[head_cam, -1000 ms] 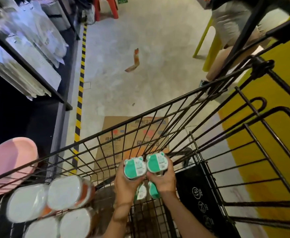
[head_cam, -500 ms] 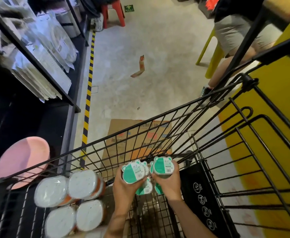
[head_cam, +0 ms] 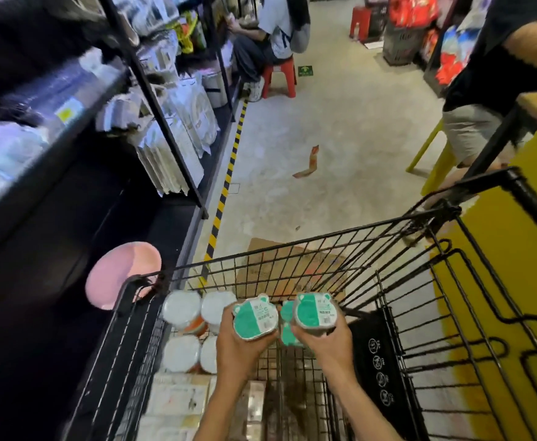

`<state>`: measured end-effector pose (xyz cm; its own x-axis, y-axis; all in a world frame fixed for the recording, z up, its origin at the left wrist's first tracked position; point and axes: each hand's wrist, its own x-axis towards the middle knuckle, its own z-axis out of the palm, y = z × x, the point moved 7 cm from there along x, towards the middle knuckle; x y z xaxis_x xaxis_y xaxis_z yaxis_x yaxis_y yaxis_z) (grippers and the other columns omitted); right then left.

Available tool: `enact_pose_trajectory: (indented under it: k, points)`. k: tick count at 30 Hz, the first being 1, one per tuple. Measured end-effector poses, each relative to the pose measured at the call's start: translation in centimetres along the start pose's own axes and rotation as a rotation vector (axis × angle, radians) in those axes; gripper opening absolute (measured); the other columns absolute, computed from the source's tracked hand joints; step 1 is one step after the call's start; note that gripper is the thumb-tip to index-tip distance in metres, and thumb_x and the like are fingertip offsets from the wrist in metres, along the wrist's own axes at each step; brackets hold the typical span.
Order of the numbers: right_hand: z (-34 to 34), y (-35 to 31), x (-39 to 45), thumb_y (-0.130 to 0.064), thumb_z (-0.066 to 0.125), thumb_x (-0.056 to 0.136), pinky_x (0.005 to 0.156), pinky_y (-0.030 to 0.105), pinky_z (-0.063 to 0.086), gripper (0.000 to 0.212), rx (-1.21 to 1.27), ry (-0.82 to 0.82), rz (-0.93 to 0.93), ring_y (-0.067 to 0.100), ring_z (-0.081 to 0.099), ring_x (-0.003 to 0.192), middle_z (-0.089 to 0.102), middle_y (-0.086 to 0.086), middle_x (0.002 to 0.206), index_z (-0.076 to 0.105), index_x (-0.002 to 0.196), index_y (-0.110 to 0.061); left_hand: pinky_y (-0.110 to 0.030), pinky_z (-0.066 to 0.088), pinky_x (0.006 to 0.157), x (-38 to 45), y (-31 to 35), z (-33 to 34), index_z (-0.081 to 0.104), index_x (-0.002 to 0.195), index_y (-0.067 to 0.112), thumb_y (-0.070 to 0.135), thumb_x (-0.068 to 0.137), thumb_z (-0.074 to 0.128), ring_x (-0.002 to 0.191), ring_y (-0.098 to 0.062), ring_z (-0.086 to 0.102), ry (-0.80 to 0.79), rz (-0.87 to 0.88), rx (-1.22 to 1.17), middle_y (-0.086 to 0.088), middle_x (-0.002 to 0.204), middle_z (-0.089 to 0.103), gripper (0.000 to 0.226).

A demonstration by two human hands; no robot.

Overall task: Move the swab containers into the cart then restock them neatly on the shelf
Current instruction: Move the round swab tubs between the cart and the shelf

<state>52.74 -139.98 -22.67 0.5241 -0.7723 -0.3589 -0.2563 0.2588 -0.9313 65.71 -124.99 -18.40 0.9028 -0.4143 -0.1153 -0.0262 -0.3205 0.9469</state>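
Green-lidded swab containers [head_cam: 255, 319] gripped in both hands [head_cam: 240, 351] above cart [head_cam: 388, 313].

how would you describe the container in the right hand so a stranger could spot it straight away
Start at the black wire cart in the lower middle of the view. Two hands reach in over it, and the right hand grips a round green-and-white-lidded swab container. It sits right of the left hand's matching one, far from the plain white-lidded tubs.

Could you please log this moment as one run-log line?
left hand: holds green-lidded container | right hand: holds second green-lidded container | both above cart | white-lidded tubs inside
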Motion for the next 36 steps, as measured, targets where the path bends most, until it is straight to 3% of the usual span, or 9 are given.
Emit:
enact_pose_trajectory:
  k: [2, 6, 12, 16, 18, 22, 28, 32, 36]
  points:
    - [0.5, -2.5, -2.1, -0.006, 0.087, 0.06, 0.082, 0.018, 0.048, 0.086, -0.018, -0.077, -0.068, 0.01, 0.051, 0.113, 0.056, -0.013, 0.115, 0.043, 0.127, -0.035, -0.019, 0.051, 0.085, -2.1, 1.8, -2.3, 0.05, 0.109, 0.021, 0.0, 0.055, 0.089, 0.099, -0.006, 0.062, 0.054, 0.023, -0.023, 0.002, 0.105, 0.064, 0.07]
    - [2.2, -7.3, -7.0, -0.007, 0.087, 0.061, 0.092, 0.027, 0.048, 0.089, -0.041, -0.257, -0.192, 0.014, 0.054, 0.115, 0.056, 0.0, 0.125, 0.041, 0.135, -0.024, -0.035, 0.056, 0.085, -7.3, 4.1, -7.0, 0.046, 0.121, -0.003, -0.014, 0.059, 0.082, 0.104, -0.025, 0.065, 0.124, -0.012, -0.145, -0.021, 0.112, 0.064, 0.072]
    - [6.7, -12.7, -16.2, 0.004, 0.087, 0.058, 0.083, 0.02, 0.053, 0.068, -0.037, -0.515, -0.372, 0.016, 0.062, 0.105, 0.063, 0.004, 0.11, 0.052, 0.106, -0.029, -0.013, 0.049, 0.074, -17.5, 8.7, -16.2, 0.051, 0.114, -0.002, -0.002, 0.059, 0.087, 0.094, -0.006, 0.065, 0.42, 0.094, -0.098, -0.006, 0.104, 0.066, 0.066]
    - [10.5, -14.4, -24.2, 0.0, 0.088, 0.058, 0.098, 0.039, 0.049, 0.08, -0.061, -0.742, -0.463, 0.024, 0.055, 0.116, 0.052, 0.015, 0.124, 0.045, 0.122, -0.023, -0.009, 0.047, 0.075, -25.1, 10.6, -22.6, 0.05, 0.112, 0.006, -0.003, 0.059, 0.087, 0.092, 0.002, 0.063, 0.609, 0.155, -0.062, -0.002, 0.103, 0.064, 0.065]
    - [12.3, -14.5, -28.6, 0.002, 0.088, 0.057, 0.096, 0.034, 0.049, 0.082, -0.074, -0.843, -0.5, 0.019, 0.057, 0.113, 0.054, 0.014, 0.122, 0.043, 0.121, -0.021, -0.004, 0.044, 0.071, -29.3, 11.0, -25.6, 0.047, 0.111, 0.011, -0.006, 0.06, 0.085, 0.088, 0.01, 0.061, 0.707, 0.175, -0.041, 0.004, 0.101, 0.062, 0.066]
    - [15.8, -13.3, -38.0, 0.007, 0.087, 0.056, 0.08, 0.009, 0.047, 0.082, -0.079, -1.034, -0.545, 0.0, 0.062, 0.099, 0.064, 0.0, 0.112, 0.045, 0.124, -0.012, -0.001, 0.042, 0.071, -39.1, 10.1, -31.4, 0.051, 0.109, 0.021, 0.0, 0.059, 0.087, 0.09, 0.013, 0.06, 0.895, 0.177, 0.003, 0.013, 0.101, 0.062, 0.066]
    - [19.5, -8.6, -55.8, 0.003, 0.086, 0.06, 0.083, 0.014, 0.05, 0.081, -0.081, -1.337, -0.563, -0.002, 0.062, 0.102, 0.064, -0.009, 0.112, 0.045, 0.123, -0.026, -0.004, 0.045, 0.069, -56.7, 7.1, -39.1, 0.051, 0.103, 0.023, 0.012, 0.054, 0.088, 0.085, 0.008, 0.063, 1.133, 0.14, 0.005, 0.023, 0.095, 0.068, 0.062]
    - [20.5, -4.1, -68.3, 0.003, 0.086, 0.059, 0.072, 0.007, 0.048, 0.073, -0.087, -1.469, -0.565, -0.009, 0.062, 0.095, 0.067, -0.018, 0.099, 0.049, 0.112, -0.032, -0.007, 0.048, 0.07, -68.4, 4.2, -43.3, 0.05, 0.106, 0.023, 0.003, 0.059, 0.086, 0.087, 0.005, 0.064, 1.244, 0.089, -0.006, 0.011, 0.096, 0.067, 0.062]
    - [20.9, 0.2, -79.6, -0.008, 0.089, 0.061, 0.075, 0.008, 0.049, 0.076, -0.104, -1.625, -0.521, -0.01, 0.06, 0.099, 0.063, -0.013, 0.109, 0.045, 0.115, -0.037, -0.007, 0.047, 0.076, -78.5, 1.5, -46.8, 0.046, 0.116, 0.018, 0.0, 0.064, 0.084, 0.097, 0.005, 0.061, 1.3, 0.043, -0.011, 0.01, 0.108, 0.062, 0.067]
